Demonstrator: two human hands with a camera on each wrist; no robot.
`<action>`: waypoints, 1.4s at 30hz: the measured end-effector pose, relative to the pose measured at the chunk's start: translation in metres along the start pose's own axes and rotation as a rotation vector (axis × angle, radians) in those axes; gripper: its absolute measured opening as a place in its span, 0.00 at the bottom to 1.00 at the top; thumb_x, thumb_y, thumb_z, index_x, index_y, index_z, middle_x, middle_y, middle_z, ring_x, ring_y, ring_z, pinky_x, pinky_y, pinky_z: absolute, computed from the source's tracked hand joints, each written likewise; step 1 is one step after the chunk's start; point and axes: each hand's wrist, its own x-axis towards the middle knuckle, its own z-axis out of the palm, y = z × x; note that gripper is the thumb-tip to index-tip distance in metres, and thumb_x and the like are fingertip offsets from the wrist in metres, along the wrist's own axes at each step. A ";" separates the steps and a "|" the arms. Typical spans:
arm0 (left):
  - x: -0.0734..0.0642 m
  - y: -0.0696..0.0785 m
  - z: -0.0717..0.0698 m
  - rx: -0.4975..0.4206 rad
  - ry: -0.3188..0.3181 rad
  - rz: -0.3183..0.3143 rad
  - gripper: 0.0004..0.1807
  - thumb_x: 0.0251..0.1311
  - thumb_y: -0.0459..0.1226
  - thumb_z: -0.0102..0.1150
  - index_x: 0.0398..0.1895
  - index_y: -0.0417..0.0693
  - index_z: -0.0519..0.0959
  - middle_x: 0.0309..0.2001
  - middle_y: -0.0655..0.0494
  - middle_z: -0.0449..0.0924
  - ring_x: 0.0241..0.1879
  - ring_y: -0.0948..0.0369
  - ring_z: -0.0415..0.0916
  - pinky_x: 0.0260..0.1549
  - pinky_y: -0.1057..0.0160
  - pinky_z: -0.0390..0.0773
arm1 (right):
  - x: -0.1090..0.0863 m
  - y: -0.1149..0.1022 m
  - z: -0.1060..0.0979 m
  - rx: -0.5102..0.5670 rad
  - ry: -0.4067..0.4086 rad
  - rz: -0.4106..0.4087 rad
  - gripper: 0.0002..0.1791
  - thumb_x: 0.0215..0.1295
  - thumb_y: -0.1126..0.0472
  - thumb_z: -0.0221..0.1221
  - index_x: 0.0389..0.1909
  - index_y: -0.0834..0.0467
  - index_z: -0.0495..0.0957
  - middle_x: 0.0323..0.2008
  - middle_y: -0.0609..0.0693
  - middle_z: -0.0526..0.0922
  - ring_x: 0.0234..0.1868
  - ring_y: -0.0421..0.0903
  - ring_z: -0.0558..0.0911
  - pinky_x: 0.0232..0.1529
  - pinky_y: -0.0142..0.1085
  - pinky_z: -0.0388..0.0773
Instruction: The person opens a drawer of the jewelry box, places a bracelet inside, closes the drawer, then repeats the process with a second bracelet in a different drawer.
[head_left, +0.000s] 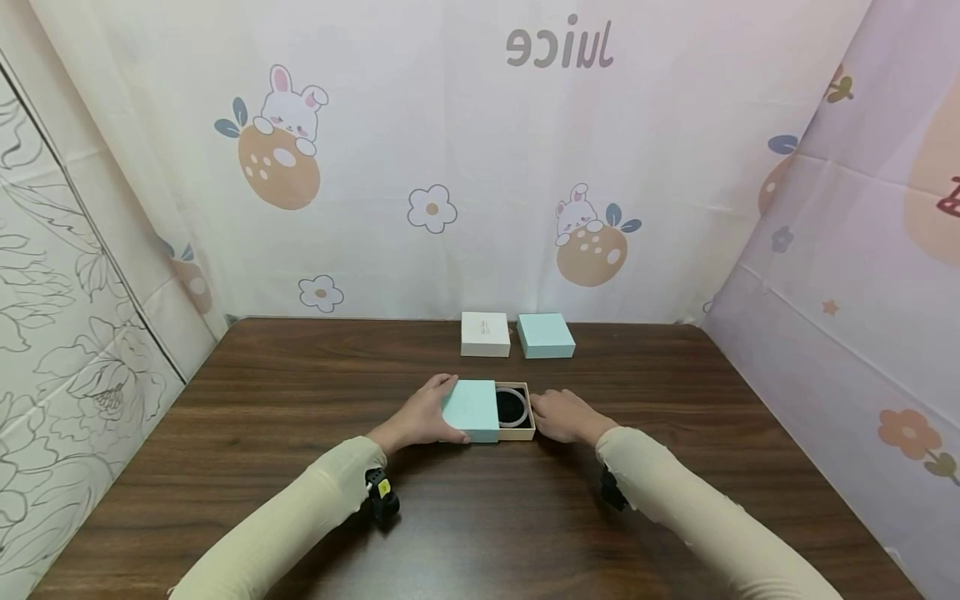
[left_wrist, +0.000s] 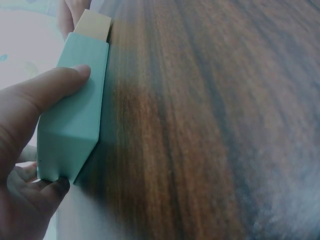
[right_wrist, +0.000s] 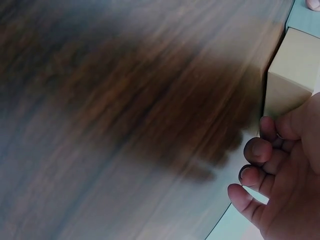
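A mint-green box sleeve (head_left: 470,412) lies on the table with its cream inner drawer (head_left: 517,434) slid partly out to the right. Inside the drawer, a pale ring-shaped bangle (head_left: 513,407) rests on black lining; part of it is covered by the sleeve. My left hand (head_left: 425,414) grips the sleeve from its left end, thumb along the near side in the left wrist view. At the drawer's outer end, my right hand (head_left: 564,415) has curled fingers (right_wrist: 258,150), with thumb and forefinger pinching at the end wall. What lies between those fingertips is hidden.
Behind the hands, a white box (head_left: 485,335) and a second mint-green box (head_left: 546,337) stand side by side near the back edge of the dark wooden table (head_left: 315,367). A printed curtain (head_left: 360,150) hangs right behind the table.
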 end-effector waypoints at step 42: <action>-0.002 -0.001 -0.001 -0.002 -0.009 0.011 0.58 0.39 0.47 0.78 0.72 0.35 0.55 0.69 0.42 0.56 0.62 0.48 0.62 0.55 0.50 0.66 | 0.011 -0.014 0.002 0.007 -0.009 0.012 0.12 0.73 0.61 0.46 0.37 0.61 0.77 0.28 0.54 0.78 0.34 0.51 0.78 0.34 0.45 0.71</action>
